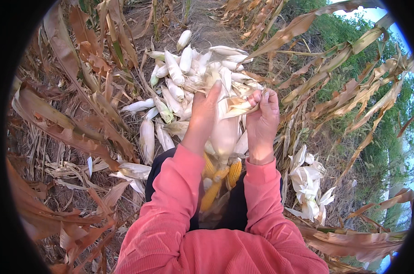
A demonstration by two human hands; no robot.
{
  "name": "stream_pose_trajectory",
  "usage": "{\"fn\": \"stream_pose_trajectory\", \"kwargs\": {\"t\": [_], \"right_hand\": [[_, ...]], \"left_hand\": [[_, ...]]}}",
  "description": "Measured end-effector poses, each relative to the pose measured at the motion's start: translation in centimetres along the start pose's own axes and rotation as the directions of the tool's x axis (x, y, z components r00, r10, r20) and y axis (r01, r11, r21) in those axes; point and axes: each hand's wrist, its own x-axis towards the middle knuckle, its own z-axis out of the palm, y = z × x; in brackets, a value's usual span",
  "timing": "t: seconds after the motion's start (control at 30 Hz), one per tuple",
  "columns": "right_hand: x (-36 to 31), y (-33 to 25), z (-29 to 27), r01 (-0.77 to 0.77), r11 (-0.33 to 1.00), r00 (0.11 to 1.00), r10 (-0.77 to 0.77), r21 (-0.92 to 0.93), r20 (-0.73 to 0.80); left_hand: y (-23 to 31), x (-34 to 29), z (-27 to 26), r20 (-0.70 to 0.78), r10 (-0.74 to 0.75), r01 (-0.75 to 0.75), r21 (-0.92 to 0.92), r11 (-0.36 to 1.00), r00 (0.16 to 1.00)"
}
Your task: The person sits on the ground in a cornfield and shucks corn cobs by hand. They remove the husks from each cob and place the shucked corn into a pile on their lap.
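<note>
An ear of corn in pale husk is held up in front of me, its stem end toward me. My left hand grips it from the left, thumb along the near side and the other fingers hidden behind. On its right side, my right hand pinches a loosened strip of dry husk between thumb and fingers. No kernels show on this ear. Below it, between my knees, lie several bare yellow corn cobs, partly covered by the ear above.
A heap of unhusked ears lies just beyond my hands. Stripped husks are piled at the right, with loose husk at the left. Dry corn stalks stand close on the left, and more leaves lean in from the right.
</note>
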Motion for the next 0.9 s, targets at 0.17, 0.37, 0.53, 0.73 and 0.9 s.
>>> {"fn": "stream_pose_trajectory", "kwargs": {"t": [0.17,0.37,0.53,0.73,0.9], "right_hand": [[-3.7,-1.7,-0.6,-0.302,0.921,0.945,0.323,-0.247,0.049],[-10.8,-3.2,-4.0,-0.570,0.545,0.608,0.783,-0.615,0.130],[-14.1,-2.9,-5.7,-0.435,0.375,0.589,0.806,-0.819,0.056],[-12.6,-3.8,-3.6,-0.419,0.390,0.671,0.742,-0.820,0.010],[-6.0,-1.6,-1.5,-0.051,0.493,0.938,0.322,-0.869,0.127]], "left_hand": [[1.7,1.6,-2.6,-0.237,0.055,-0.095,-0.164,0.982,0.970],[4.3,1.7,-4.3,-0.326,0.165,-0.186,-0.036,0.982,0.931],[4.2,1.1,-3.6,-0.256,0.116,-0.122,-0.009,0.992,0.960],[3.1,0.8,-2.4,-0.099,0.297,-0.261,0.275,0.925,0.950],[1.9,0.3,-1.0,-0.054,0.220,-0.188,0.349,0.918,0.974]]}}
